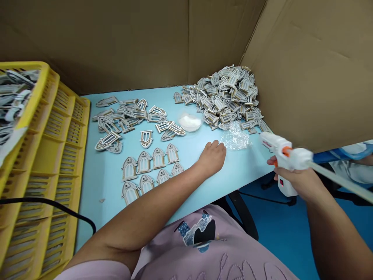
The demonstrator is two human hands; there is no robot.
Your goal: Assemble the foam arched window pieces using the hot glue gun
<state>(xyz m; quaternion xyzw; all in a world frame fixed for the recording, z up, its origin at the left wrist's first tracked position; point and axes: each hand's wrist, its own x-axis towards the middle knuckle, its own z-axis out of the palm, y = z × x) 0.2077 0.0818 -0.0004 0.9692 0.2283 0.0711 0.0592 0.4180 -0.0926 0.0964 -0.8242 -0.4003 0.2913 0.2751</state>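
Note:
My right hand (304, 182) grips a white hot glue gun (281, 153) at the table's right edge, fingers around its handle by the orange trigger. A long pale glue stick (338, 175) sticks out of its back. My left hand (214, 158) rests on the table with its fingers curled; whatever is under them is hidden. Just beyond it lies a clump of clear, crinkled stringy material (236, 137). Left of that hand, small arched window-shaped pieces (159, 158) stand in two rows, partly covered by my left forearm. A single piece (146, 139) lies behind the rows.
A big heap of arched pieces (230, 95) fills the back right corner, with a looser pile (125, 116) at back left. Between them sits a shallow dish (190, 122) with white contents. A yellow crate (43, 163) borders the left; cardboard walls (131, 42) enclose the table.

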